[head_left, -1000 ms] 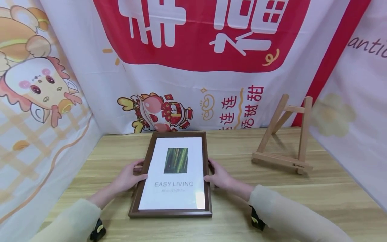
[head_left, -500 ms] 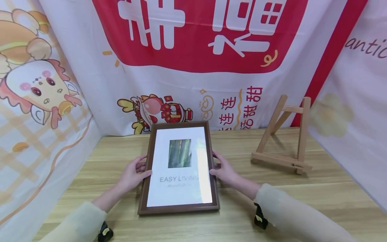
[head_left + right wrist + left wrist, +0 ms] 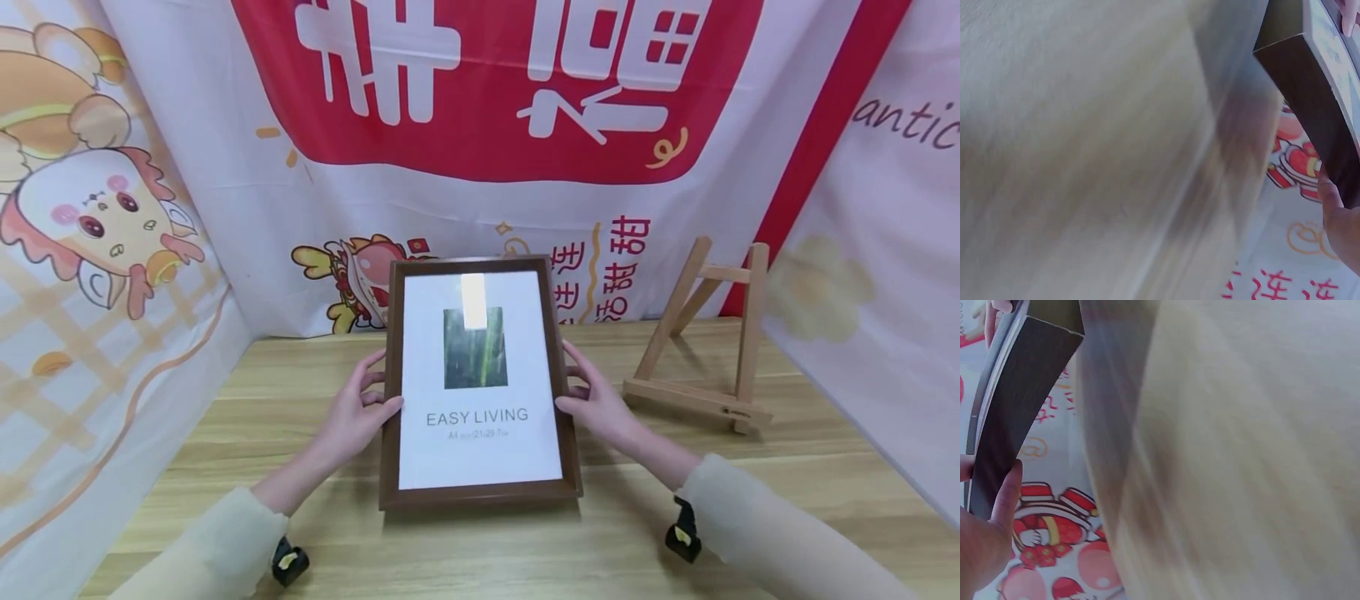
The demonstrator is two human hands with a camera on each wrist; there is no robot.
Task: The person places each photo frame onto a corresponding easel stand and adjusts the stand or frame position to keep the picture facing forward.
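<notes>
- From the head view, I see a person hold a brown picture frame (image 3: pixel 480 494) by its two long sides, over the middle of the wooden table (image 3: pixel 480 558); it is tilted, face up towards the person, and looks raised off the wood.
- The left hand (image 3: pixel 366 404) pinches one side, thumb on the front and the fingers curled round the edge.
- The right hand (image 3: pixel 596 400) pinches the opposite side in the same way, a little below mid-height, like the left.
- Inside the frame lies a white sheet (image 3: pixel 480 458) with a green picture (image 3: pixel 475 358), the words "EASY LIVING" and a smaller line under them; a bright glare covers part of the picture's top.
- To the right, apart from the frame, a small wooden easel (image 3: pixel 697 400) stands on the table.
- Behind hangs a cloth with a red panel (image 3: pixel 487 137) and large white characters; a printed cartoon animal (image 3: pixel 97 217) shows at the left.
- From the left wrist, the frame's dark side shows at upper left, a finger of the left hand lying along it; a shadow falls across the blurred wood.
- From the right wrist, the dark side slants at upper right, the right hand against its far part, partly cut off.
</notes>
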